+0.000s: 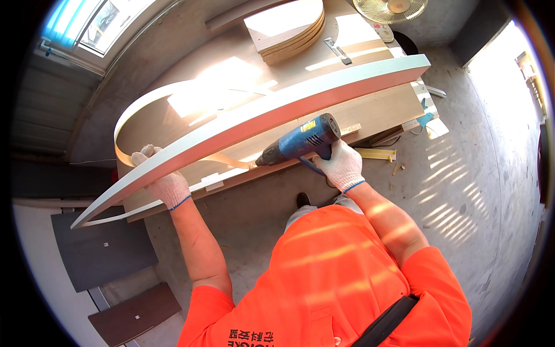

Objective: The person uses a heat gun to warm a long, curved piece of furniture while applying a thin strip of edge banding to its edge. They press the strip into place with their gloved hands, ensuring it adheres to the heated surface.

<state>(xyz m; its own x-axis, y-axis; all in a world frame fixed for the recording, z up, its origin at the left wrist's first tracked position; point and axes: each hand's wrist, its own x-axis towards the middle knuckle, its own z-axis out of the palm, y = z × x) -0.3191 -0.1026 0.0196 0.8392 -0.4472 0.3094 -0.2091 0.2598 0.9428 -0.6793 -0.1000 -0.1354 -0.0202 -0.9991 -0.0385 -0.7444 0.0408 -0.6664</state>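
Observation:
My right hand (342, 165), in a white knit glove, grips a blue heat gun (298, 141) by its handle. The nozzle points left, close to a thin, pale edge-banding strip (228, 162). My left hand (167, 184), also gloved, is at the left part of a long board (248, 124) with a curved white edge and a pinkish face. The board crosses in front of this hand and hides its middle. Its curled fingers show beyond the edge, beside the strip, which loops away over the workbench; their exact hold is partly covered.
The workbench (399, 107) bears a stack of rounded wooden panels (286, 32) and a metal piece (338, 51). A fan (399, 7) stands at the far right. Dark panels (104, 248) lean at the left. A yellow piece (376, 154) and scraps lie right of my hand.

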